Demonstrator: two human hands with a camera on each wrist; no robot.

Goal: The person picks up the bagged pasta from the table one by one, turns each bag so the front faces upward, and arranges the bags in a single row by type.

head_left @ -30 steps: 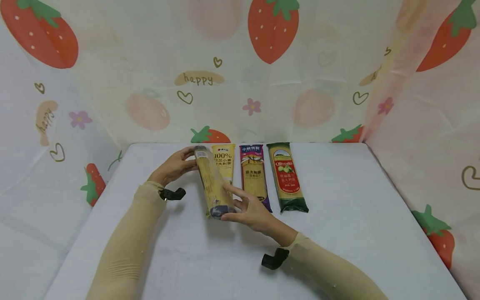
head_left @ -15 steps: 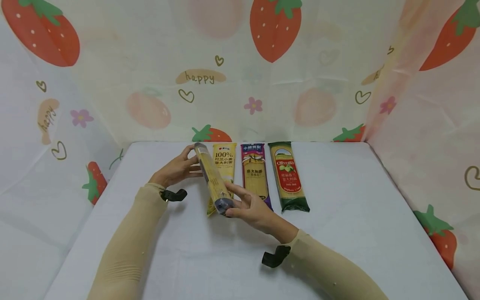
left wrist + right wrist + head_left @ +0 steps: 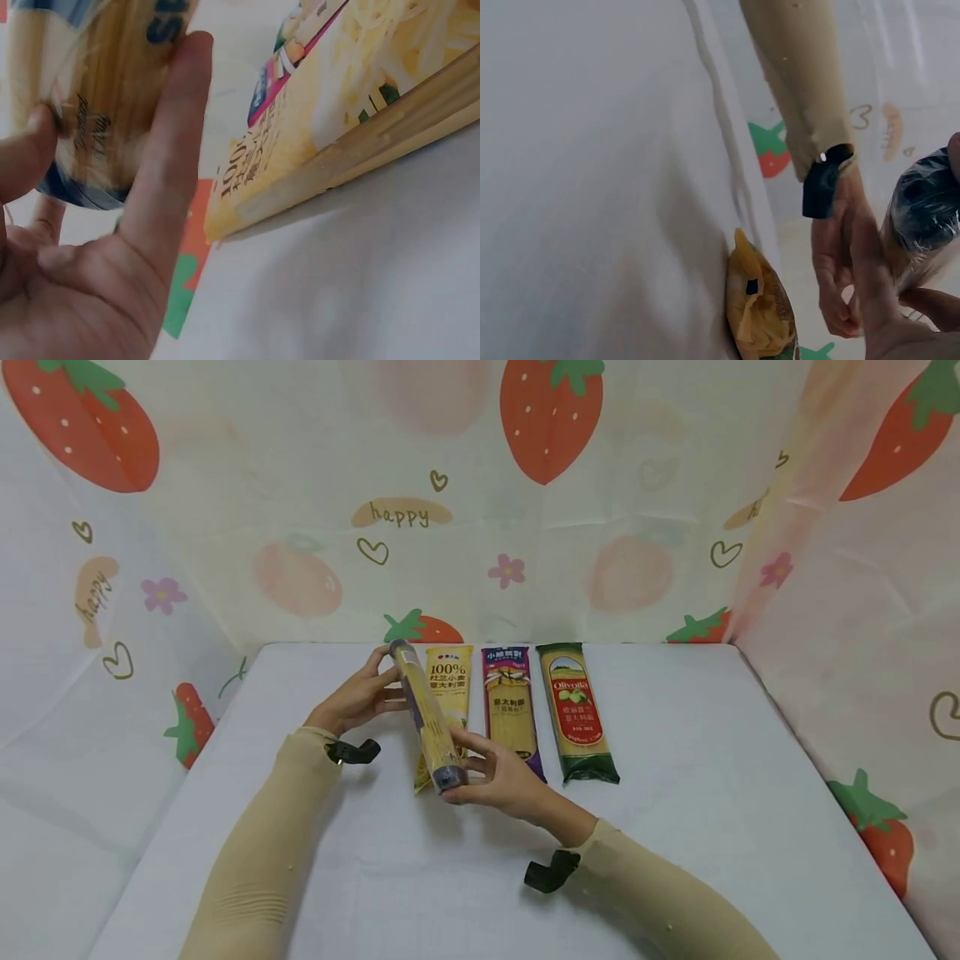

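Observation:
A clear-wrapped pack of spaghetti [image 3: 429, 714] with dark blue ends slants above the table, its narrow side toward the head camera. At its far end my left hand [image 3: 358, 697] grips it; in the left wrist view thumb and fingers lie on either side of the pack [image 3: 97, 97]. My right hand [image 3: 502, 781] holds the near end, with the thumb low at the blue end and fingers along the side. Beneath the held pack, and partly hidden by it, lies a yellow spaghetti pack [image 3: 452, 681].
To the right lie a purple spaghetti pack [image 3: 512, 710] and a green-ended Olivoilà pack [image 3: 577, 710], side by side on the white table [image 3: 697, 793]. Strawberry-printed cloth [image 3: 465, 560] closes off the back and both sides. Each wrist wears a black camera mount.
The held spaghetti pack has been turned about its length, from its broad face to its narrow side, and its far end has risen slightly. The packs on the table stay put.

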